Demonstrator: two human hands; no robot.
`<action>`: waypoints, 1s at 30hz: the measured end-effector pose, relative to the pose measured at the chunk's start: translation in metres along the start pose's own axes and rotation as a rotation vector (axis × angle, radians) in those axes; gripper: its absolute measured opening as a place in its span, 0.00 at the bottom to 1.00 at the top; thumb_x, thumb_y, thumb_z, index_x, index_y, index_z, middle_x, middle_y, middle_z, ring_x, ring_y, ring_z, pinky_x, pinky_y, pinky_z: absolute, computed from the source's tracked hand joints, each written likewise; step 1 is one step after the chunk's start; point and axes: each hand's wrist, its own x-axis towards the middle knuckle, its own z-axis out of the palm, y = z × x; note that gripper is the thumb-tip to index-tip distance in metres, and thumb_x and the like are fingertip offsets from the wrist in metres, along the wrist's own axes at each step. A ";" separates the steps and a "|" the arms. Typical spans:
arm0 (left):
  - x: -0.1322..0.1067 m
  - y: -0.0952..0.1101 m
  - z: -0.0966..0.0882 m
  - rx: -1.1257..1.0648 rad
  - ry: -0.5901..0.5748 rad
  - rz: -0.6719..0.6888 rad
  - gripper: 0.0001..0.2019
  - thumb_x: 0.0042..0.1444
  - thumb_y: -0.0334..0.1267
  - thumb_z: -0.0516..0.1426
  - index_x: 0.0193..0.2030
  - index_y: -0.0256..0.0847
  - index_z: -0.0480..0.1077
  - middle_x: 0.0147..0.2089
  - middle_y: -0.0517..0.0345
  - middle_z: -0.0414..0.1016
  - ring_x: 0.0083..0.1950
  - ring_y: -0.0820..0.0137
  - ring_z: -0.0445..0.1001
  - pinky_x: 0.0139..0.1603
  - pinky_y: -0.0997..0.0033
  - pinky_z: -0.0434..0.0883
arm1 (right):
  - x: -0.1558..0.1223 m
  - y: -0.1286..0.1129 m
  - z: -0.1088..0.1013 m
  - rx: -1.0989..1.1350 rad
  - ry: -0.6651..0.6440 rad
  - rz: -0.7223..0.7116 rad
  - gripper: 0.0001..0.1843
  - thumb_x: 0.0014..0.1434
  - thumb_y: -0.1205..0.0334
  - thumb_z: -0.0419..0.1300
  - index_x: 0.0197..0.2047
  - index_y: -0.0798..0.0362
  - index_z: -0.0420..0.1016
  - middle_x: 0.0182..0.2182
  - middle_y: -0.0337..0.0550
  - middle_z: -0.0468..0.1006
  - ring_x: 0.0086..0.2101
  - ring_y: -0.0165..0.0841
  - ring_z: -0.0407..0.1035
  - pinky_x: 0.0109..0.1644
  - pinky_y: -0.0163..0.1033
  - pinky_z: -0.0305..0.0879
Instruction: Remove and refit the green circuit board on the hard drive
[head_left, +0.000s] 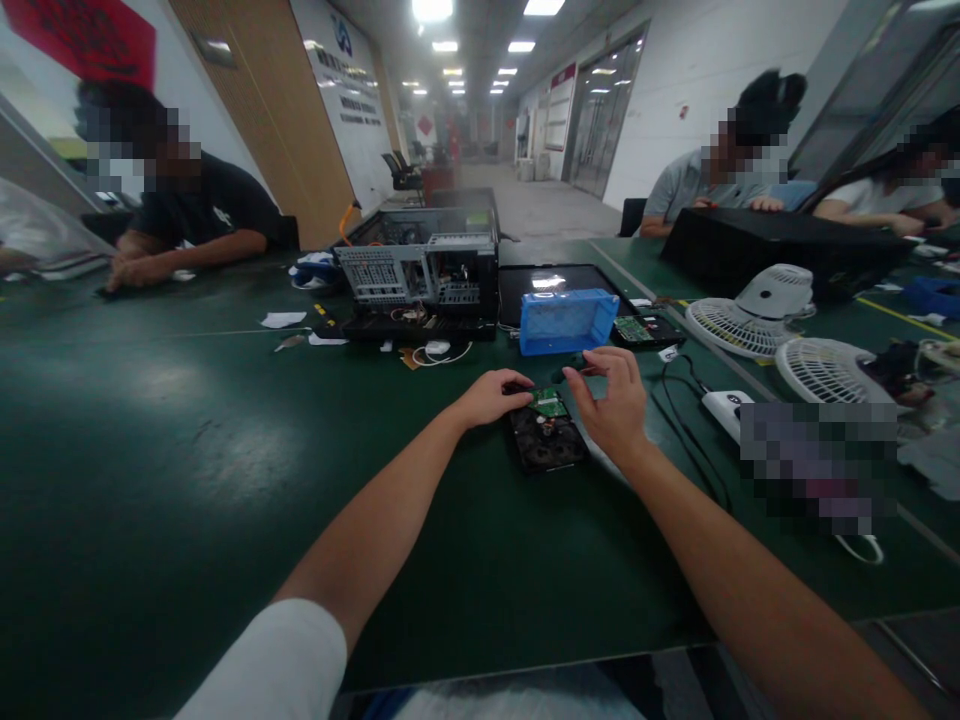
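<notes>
A black hard drive (547,440) with a small green circuit board (551,405) on its far end lies on the green table (187,450) in front of me. My left hand (491,395) rests curled on the drive's far left corner, fingers closed against it. My right hand (611,395) hovers over the right side of the drive, its thumb and fingers pinched around something small and dark that I cannot make out.
A blue plastic bin (566,320) stands just beyond the drive. An open computer case (424,270) lies behind it on the left. Two white fans (750,310) and a power strip (724,405) with cables lie right. Other people sit at both sides.
</notes>
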 end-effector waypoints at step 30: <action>-0.001 0.001 -0.002 -0.010 -0.014 -0.020 0.19 0.58 0.45 0.64 0.54 0.40 0.77 0.53 0.51 0.79 0.50 0.63 0.77 0.53 0.62 0.72 | 0.004 0.006 -0.002 -0.117 0.003 -0.094 0.16 0.64 0.61 0.62 0.55 0.50 0.71 0.48 0.53 0.76 0.49 0.44 0.73 0.51 0.51 0.75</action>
